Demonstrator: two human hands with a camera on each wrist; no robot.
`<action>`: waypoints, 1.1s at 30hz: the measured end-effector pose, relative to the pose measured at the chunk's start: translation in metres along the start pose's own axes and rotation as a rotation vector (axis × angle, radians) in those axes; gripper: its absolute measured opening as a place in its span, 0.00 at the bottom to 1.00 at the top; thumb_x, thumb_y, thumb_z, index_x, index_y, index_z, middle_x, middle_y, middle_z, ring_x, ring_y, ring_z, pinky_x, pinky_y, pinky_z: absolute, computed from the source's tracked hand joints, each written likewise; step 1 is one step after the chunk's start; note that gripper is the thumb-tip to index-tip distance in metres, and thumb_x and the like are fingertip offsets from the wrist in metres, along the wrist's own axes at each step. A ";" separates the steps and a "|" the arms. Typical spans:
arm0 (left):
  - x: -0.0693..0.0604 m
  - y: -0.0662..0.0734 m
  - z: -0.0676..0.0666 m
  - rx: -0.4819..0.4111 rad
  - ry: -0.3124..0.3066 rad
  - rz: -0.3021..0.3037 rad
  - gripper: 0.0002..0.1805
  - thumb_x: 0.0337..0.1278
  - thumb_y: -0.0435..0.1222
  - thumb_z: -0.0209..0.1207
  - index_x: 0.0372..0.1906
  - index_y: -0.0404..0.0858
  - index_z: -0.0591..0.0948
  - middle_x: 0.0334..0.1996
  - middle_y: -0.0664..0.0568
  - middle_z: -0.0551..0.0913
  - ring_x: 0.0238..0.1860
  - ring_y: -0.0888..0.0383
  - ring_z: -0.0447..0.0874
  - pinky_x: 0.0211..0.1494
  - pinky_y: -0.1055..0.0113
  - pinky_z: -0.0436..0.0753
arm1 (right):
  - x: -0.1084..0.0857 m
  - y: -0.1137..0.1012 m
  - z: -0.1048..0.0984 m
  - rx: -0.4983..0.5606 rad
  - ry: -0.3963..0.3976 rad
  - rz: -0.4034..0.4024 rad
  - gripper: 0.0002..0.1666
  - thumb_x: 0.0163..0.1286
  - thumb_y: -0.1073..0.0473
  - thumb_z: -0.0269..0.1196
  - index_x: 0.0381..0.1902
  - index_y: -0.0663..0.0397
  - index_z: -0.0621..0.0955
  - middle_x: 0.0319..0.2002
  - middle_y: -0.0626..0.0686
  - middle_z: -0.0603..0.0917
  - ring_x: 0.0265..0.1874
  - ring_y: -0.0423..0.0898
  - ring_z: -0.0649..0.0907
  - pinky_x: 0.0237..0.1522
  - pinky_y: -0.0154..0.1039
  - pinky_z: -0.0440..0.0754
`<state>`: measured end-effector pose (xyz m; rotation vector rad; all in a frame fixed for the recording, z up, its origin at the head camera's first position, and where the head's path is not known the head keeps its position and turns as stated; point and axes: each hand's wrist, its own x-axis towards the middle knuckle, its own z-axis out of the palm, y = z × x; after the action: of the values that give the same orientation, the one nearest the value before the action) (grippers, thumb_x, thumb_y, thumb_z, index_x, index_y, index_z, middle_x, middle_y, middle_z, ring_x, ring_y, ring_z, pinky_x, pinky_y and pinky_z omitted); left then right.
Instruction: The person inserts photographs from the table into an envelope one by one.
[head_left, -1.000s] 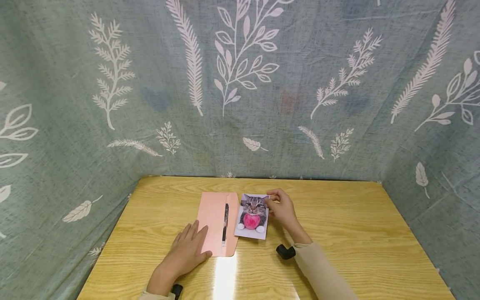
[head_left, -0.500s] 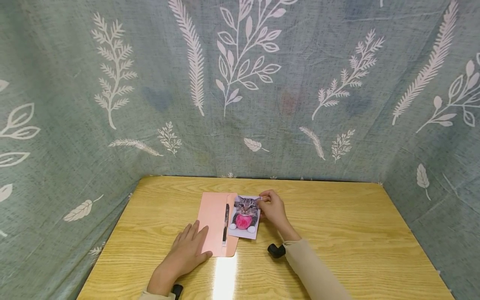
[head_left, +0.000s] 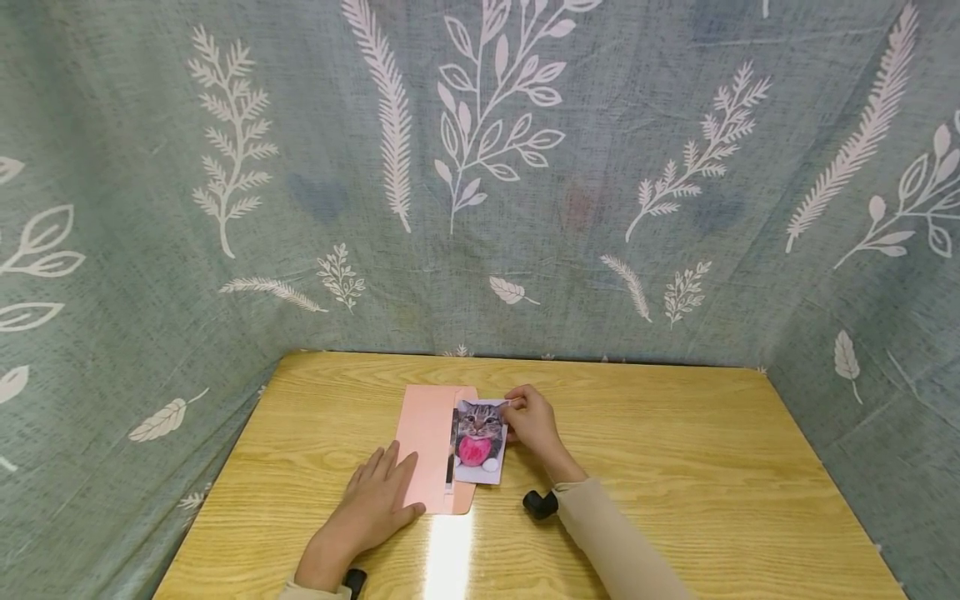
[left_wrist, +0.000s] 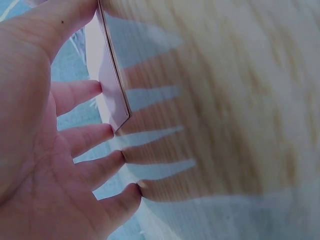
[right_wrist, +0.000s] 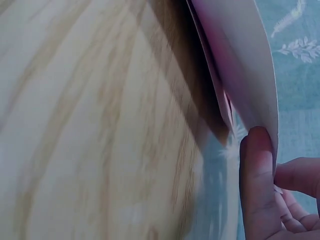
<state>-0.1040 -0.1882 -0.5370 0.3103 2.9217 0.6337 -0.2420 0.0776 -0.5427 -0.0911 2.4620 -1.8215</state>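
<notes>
A pink envelope (head_left: 426, 429) lies on the table with its flap unfolded to the right. In its slot a dark printed picture (head_left: 451, 454) shows. My left hand (head_left: 375, 500) is spread, its fingertips resting on the envelope's lower left part and the table. With thumb and fingers my right hand (head_left: 534, 423) pinches the upper right edge of a photo card (head_left: 480, 442) of a cat with a pink ball. That card lies over the flap, its left edge at the slot. In the right wrist view the card's pale back (right_wrist: 245, 65) is raised off the table.
A wooden table (head_left: 675, 467) carries everything. Teal cloth (head_left: 570, 208) with white leaf prints hangs behind and at both sides. A bright light reflection (head_left: 447, 558) lies in front of the envelope.
My right hand has moved left with the cat photo card, which has gone from beside the envelope to over its flap, up to the slot. The left hand has stayed put.
</notes>
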 end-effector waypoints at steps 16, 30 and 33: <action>0.000 -0.001 0.002 0.020 0.003 0.007 0.43 0.61 0.53 0.65 0.75 0.37 0.66 0.76 0.32 0.54 0.75 0.31 0.48 0.72 0.33 0.51 | 0.002 -0.002 0.022 0.011 -0.047 0.046 0.13 0.64 0.71 0.62 0.47 0.65 0.78 0.29 0.54 0.81 0.20 0.44 0.81 0.19 0.42 0.85; 0.000 -0.002 0.002 0.016 0.007 0.009 0.44 0.61 0.53 0.65 0.76 0.37 0.65 0.76 0.32 0.53 0.75 0.31 0.48 0.71 0.32 0.50 | 0.002 -0.008 0.040 0.034 -0.065 0.058 0.12 0.64 0.72 0.62 0.47 0.65 0.79 0.29 0.54 0.81 0.20 0.44 0.81 0.18 0.42 0.85; 0.001 -0.001 0.002 0.016 0.008 0.008 0.44 0.61 0.53 0.65 0.76 0.37 0.65 0.76 0.32 0.53 0.75 0.31 0.48 0.72 0.32 0.50 | 0.002 -0.008 0.043 0.043 -0.068 0.068 0.11 0.64 0.72 0.62 0.45 0.64 0.79 0.28 0.54 0.81 0.20 0.44 0.81 0.18 0.42 0.85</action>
<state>-0.1046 -0.1885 -0.5395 0.3220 2.9357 0.6139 -0.2402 0.0340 -0.5474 -0.0647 2.3501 -1.8116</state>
